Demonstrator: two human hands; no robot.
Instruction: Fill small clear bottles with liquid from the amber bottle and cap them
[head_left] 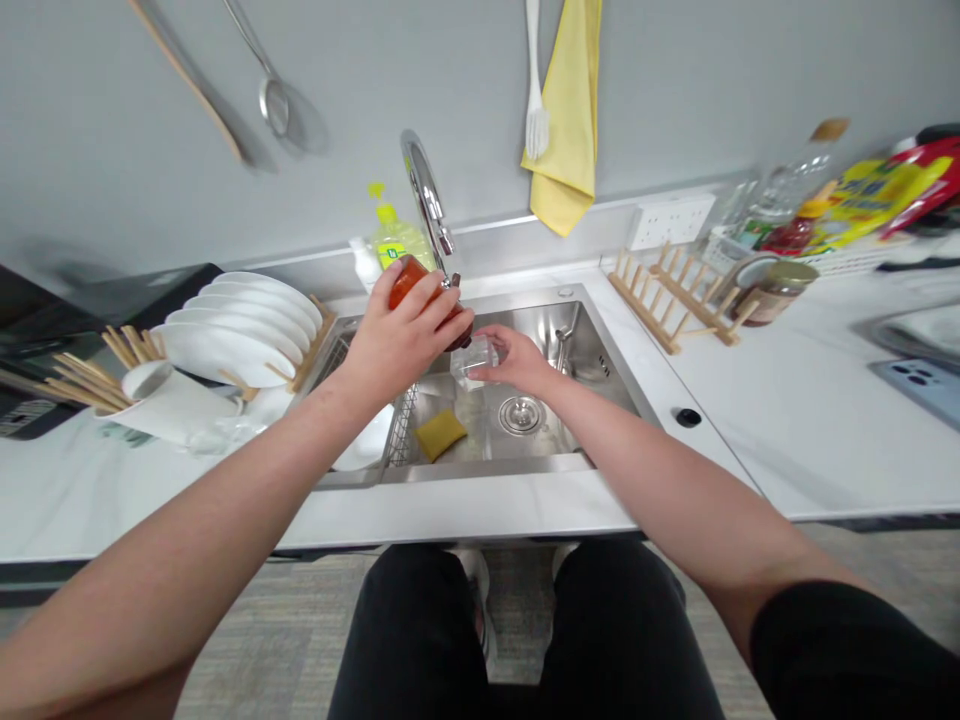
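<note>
My left hand [409, 325] is wrapped round an amber bottle [409, 283] above the sink [442, 467]. The bottle leans down to the right, its dark neck end close to a clear cup [471, 362]. Fingers closed on that small transparent cup, my right hand [517, 357] keeps it over the basin. Whether any liquid runs between the two is too small to tell. Below them a yellow sponge [440, 434] lies on the basin floor, left of the drain strainer [521, 414].
Behind the sink stand the faucet [427, 190] and a yellow-green pump bottle [394, 235]. White plates [225, 330] fill a rack at left, beside a chopstick holder [169, 405]. A wooden rack [675, 300], a jar [776, 292] and a phone [919, 385] are at right.
</note>
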